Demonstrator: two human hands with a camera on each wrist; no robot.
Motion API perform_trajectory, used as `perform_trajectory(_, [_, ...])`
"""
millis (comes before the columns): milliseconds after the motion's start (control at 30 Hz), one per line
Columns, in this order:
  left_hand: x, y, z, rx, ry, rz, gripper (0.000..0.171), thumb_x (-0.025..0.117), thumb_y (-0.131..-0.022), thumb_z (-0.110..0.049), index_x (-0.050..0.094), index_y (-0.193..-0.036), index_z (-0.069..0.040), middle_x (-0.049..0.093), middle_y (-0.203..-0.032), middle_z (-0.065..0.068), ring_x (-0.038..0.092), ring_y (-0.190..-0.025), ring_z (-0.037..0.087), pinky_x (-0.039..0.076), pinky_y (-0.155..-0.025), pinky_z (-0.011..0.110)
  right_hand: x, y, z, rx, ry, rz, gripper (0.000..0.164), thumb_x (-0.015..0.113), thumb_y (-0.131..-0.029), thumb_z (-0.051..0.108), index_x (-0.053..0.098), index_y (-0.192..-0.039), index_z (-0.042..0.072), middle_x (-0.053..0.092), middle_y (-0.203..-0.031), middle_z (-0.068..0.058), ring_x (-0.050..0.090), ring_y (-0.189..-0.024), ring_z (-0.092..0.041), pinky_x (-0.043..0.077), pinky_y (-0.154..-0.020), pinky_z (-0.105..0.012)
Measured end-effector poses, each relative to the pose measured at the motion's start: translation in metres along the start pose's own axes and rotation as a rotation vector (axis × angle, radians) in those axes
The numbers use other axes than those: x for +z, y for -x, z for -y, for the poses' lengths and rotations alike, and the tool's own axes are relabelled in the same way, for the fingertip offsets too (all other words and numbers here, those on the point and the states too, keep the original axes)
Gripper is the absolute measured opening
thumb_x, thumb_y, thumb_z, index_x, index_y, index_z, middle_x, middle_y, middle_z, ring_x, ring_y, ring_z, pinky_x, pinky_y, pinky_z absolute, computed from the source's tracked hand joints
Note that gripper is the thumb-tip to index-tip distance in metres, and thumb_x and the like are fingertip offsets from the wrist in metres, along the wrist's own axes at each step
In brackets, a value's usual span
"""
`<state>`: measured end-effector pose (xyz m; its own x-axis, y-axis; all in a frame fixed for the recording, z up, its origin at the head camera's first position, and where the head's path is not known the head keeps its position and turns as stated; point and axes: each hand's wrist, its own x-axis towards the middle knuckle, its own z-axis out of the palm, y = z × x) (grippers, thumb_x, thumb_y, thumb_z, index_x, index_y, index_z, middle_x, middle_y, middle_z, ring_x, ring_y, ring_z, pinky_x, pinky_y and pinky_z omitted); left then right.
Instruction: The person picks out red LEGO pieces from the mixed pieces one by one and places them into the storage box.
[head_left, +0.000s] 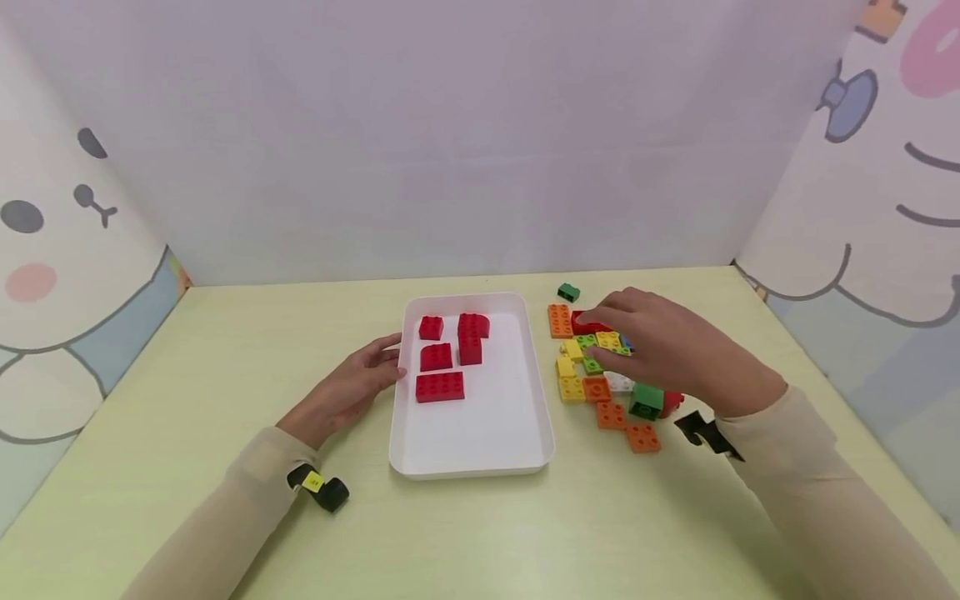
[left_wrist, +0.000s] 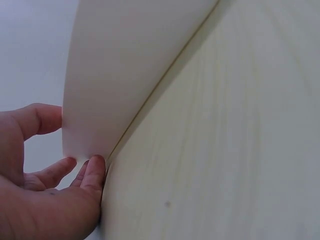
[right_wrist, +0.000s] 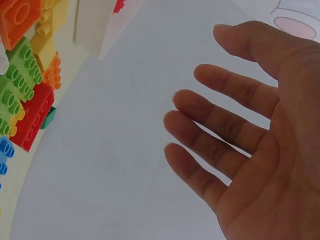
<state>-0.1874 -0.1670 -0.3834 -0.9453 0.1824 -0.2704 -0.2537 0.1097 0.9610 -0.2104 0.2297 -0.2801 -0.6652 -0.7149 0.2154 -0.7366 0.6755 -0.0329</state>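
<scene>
The red brick [right_wrist: 37, 112] lies right of the white tray [head_left: 506, 433], out from its far right corner, partly hidden in the head view by the fingers of the right hand [head_left: 667, 350]. The brick's long axis runs across the worktop [head_left: 300, 333], roughly square to the tray's long side, with one end pointing at the tray and an orange brick [head_left: 560, 321] between. The right hand is the nearer one, coming over from the side away from the tray; its fingers are spread and it holds nothing, though whether a fingertip touches the brick I cannot tell. Lime bricks [head_left: 587, 341] lie on the brick's near side, a dark green brick [head_left: 568, 292] beyond it. The left hand [head_left: 356, 387] rests loosely bent fingers against the tray's left wall, across from the brick. Inside the tray sit red pieces [head_left: 440, 387].
</scene>
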Motion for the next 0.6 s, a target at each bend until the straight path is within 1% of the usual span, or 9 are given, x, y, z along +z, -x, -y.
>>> perform_trajectory(167, [0.003,-0.002,0.001,-0.003,0.008,0.010,0.063,0.057,-0.090,-0.011,0.028,-0.145,-0.021,0.033,-0.140,0.007,0.035,-0.125,0.026,0.038,-0.098,0.032,-0.008,0.012,-0.007,0.106,0.004,0.049,0.046,0.066,-0.082,0.043,0.058,-0.121,0.019,0.056,-0.115,-0.001,0.049,-0.107,-0.022,0.048,-0.086,-0.042])
perform_trajectory(267, [0.005,-0.004,0.000,0.000,0.017,0.021,0.063,0.057,-0.090,-0.011,0.028,-0.145,-0.021,0.034,-0.140,0.007,0.036,-0.125,0.025,0.038,-0.099,0.032,-0.014,0.027,-0.019,0.168,0.010,0.067,0.046,0.066,-0.083,0.043,0.057,-0.122,0.021,0.055,-0.116,-0.003,0.049,-0.107,-0.023,0.049,-0.084,-0.044])
perform_trajectory(367, [0.006,-0.005,-0.001,0.008,0.020,0.035,0.063,0.057,-0.090,-0.011,0.028,-0.145,-0.021,0.033,-0.140,0.008,0.036,-0.125,0.026,0.038,-0.099,0.032,-0.018,0.045,-0.033,0.214,0.022,0.058,0.045,0.067,-0.082,0.041,0.058,-0.121,0.020,0.056,-0.114,-0.005,0.051,-0.104,-0.025,0.049,-0.081,-0.046])
perform_trajectory(467, [0.006,-0.004,-0.002,0.017,0.009,0.049,0.064,0.056,-0.091,-0.010,0.026,-0.146,-0.019,0.032,-0.141,0.010,0.035,-0.125,0.027,0.037,-0.100,0.034,-0.018,0.058,-0.042,0.243,0.031,0.060,0.045,0.066,-0.083,0.043,0.059,-0.120,0.019,0.057,-0.113,-0.007,0.052,-0.103,-0.027,0.050,-0.080,-0.048])
perform_trajectory(600, [0.004,-0.003,-0.001,0.007,0.003,0.032,0.063,0.057,-0.090,-0.010,0.027,-0.145,-0.020,0.033,-0.140,0.008,0.035,-0.125,0.027,0.038,-0.099,0.032,-0.016,0.062,-0.045,0.243,0.033,0.080,0.044,0.065,-0.083,0.045,0.059,-0.120,0.020,0.058,-0.112,-0.006,0.054,-0.101,-0.026,0.050,-0.079,-0.047])
